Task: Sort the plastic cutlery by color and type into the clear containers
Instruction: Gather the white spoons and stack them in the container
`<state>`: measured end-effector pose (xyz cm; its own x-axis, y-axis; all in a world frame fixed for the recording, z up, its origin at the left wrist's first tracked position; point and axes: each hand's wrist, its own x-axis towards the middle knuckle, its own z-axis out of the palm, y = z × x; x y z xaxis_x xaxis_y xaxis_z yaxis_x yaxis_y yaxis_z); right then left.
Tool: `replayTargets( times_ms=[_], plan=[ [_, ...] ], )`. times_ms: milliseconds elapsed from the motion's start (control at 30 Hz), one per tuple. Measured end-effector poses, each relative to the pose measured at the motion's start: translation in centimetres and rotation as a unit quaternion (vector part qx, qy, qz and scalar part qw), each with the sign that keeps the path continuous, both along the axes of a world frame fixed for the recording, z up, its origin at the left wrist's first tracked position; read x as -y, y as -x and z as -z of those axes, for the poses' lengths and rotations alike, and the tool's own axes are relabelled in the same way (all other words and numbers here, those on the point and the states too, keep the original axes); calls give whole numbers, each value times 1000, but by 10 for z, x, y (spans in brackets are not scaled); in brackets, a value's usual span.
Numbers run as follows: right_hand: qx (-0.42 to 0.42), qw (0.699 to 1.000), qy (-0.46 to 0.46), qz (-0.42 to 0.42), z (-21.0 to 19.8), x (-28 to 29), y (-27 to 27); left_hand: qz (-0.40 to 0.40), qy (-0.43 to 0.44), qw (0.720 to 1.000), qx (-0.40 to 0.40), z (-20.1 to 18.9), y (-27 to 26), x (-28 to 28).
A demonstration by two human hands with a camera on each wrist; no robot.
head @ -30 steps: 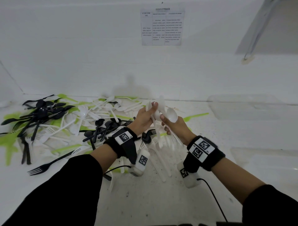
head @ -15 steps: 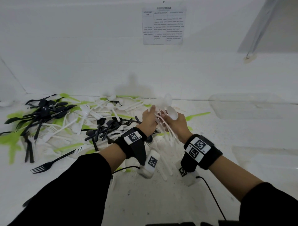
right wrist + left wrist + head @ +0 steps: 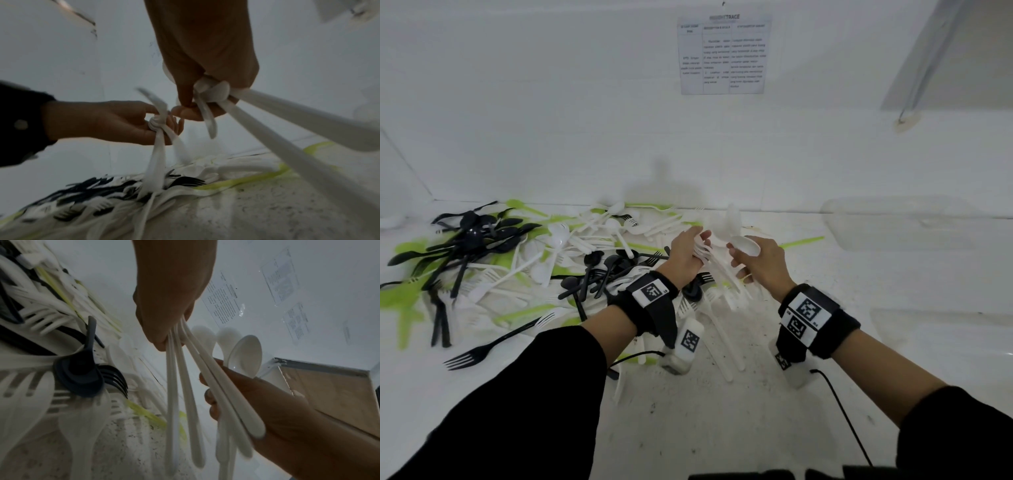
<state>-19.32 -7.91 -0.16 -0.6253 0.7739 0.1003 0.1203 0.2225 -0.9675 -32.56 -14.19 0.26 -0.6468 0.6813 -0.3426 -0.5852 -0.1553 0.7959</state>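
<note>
Both hands are raised above the mixed pile point(image 3: 524, 270) of black, white and green cutlery, which lies on the white table point(image 3: 722, 428). The left hand point(image 3: 686, 255) has its fingers curled around some white spoons point(image 3: 185, 386), and the right hand point(image 3: 763, 262) grips another bundle of white spoons point(image 3: 267, 126) near the bowls, with the handles hanging down. The clear containers point(image 3: 914, 222) stand well apart at the right and look to hold nothing yet, so I judge the sorting is at an early stage. The risk is that the thin, smooth handles fan out and one spoon slips back into the pile during the joining of the two bundles. Compared with half a second ago, the hands are a little more apart and the two bundles no longer cross so closely.
</note>
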Motion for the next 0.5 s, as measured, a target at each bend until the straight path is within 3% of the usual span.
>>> replayTargets(
  times_ms=[167, 300, 400, 500],
  plan=[
    [91, 990, -106, -36, 1, 6, 3, 90, 39, 988, -115, -1, -3, 0],
    [85, 993, -36, -72, 1, 10, 7, 60, 56, 992, -95, -1, -4, 0],
    [33, 995, 13, -94, 2, 12, 6, 62, 43, 993, -93, -4, -5, 1],
    [-62, 994, 93, -15, 4, 10, 6, 24, 22, 996, -81, -3, -3, 2]
  ],
)
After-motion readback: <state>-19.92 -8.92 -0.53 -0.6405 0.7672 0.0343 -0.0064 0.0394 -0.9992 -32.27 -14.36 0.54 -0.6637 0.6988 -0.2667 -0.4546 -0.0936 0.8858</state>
